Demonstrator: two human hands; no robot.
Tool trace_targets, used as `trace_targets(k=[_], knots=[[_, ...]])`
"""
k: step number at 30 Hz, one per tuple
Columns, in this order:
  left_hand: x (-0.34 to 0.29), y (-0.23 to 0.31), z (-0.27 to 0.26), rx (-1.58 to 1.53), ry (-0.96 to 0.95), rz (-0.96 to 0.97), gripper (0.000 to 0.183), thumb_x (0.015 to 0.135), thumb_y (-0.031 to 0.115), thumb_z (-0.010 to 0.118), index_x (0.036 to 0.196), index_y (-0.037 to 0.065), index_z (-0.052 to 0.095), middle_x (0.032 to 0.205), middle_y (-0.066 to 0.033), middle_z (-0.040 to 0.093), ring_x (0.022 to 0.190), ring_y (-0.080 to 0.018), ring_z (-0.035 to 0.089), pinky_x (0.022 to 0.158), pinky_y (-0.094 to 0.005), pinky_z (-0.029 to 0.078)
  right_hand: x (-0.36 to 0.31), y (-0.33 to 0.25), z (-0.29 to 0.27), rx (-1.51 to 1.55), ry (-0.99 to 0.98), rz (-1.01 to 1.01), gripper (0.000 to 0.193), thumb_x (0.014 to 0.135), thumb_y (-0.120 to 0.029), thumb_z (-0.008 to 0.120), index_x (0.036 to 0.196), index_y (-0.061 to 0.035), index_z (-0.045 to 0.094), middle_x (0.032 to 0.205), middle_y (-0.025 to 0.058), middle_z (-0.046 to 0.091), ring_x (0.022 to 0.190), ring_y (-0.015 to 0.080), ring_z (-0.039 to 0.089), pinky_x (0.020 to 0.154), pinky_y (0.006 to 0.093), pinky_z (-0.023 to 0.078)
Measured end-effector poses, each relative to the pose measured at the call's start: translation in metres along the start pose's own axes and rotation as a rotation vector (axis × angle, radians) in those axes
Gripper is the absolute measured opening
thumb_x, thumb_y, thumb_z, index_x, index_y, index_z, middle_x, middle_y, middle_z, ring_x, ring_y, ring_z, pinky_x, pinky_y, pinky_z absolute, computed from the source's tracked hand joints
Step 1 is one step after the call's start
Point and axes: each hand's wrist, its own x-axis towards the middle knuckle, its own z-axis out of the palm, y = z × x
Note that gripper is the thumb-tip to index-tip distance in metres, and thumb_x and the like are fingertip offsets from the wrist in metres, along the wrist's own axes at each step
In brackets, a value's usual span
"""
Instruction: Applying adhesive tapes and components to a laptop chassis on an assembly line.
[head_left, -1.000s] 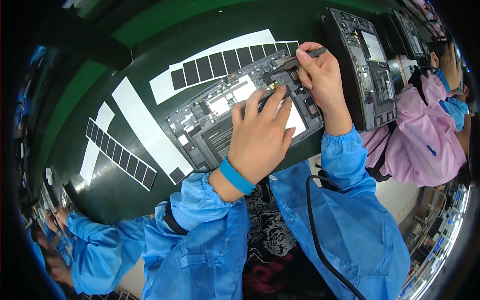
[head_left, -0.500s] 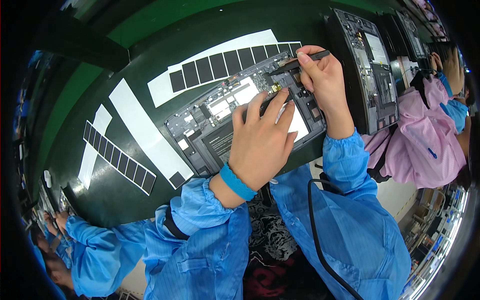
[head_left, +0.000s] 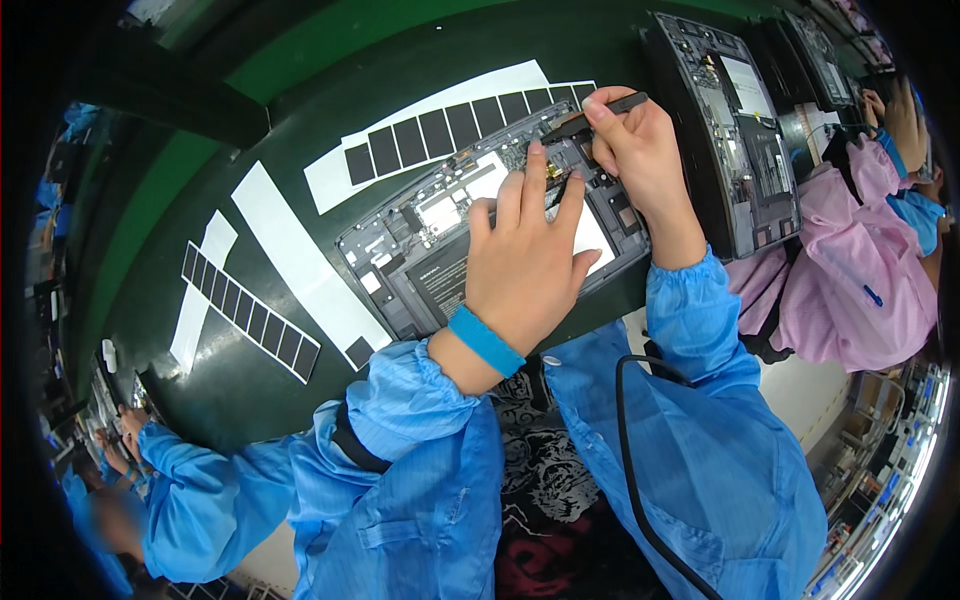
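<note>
Your right hand (head_left: 638, 140) clamps a black tool (head_left: 628, 102); your spread left hand (head_left: 522, 258) rests on the open computer (head_left: 621, 192) near the table (head_left: 230, 395)'s front edge. Its battery (head_left: 440, 285) is printed in white.

The left hand (head_left: 524, 255) has shifted upward, its fingers (head_left: 536, 180) now reaching farther over the circuit board (head_left: 516, 157).

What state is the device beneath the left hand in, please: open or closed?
Open: the device has its circuit board and black battery exposed, without a cover over them.
</note>
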Motion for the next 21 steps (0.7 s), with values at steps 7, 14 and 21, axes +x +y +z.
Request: trace_targets(k=[7, 14, 21], knots=[[0.003, 0.014, 0.004, 0.101, -0.003, -0.075, 0.065, 0.079, 0.036, 0.070, 0.133, 0.004, 0.052, 0.141, -0.0269, 0.041, 0.122, -0.0422, 0.040, 0.096, -0.0488, 0.033, -0.003, -0.005, 0.003, -0.001, 0.018, 0.000, 0.024, 0.095, -0.015, 0.061, 0.100, 0.0073, 0.058, 0.054, -0.0013, 0.046, 0.043, 0.0045, 0.036, 0.041, 0.0221, 0.026], [0.010, 0.022, 0.018, 0.165, 0.078, -0.095, 0.069, 0.080, 0.038, 0.068, 0.131, -0.004, 0.049, 0.136, -0.0332, 0.042, 0.125, -0.0436, 0.038, 0.100, -0.0514, 0.031, -0.002, -0.002, -0.001, -0.023, -0.003, -0.012, 0.021, 0.095, -0.016, 0.061, 0.098, 0.0054, 0.059, 0.057, 0.0016, 0.052, 0.044, 0.0056, 0.041, 0.041, 0.0225, 0.029], [0.017, 0.032, 0.026, 0.296, 0.085, -0.146, 0.071, 0.081, 0.046, 0.065, 0.131, -0.001, 0.049, 0.134, -0.0334, 0.043, 0.127, -0.0429, 0.038, 0.108, -0.0553, 0.024, -0.002, -0.002, -0.007, 0.024, 0.006, 0.000, 0.028, 0.096, -0.023, 0.060, 0.103, 0.0040, 0.064, 0.057, 0.0071, 0.058, 0.040, 0.0069, 0.045, 0.039, 0.0216, 0.032]])
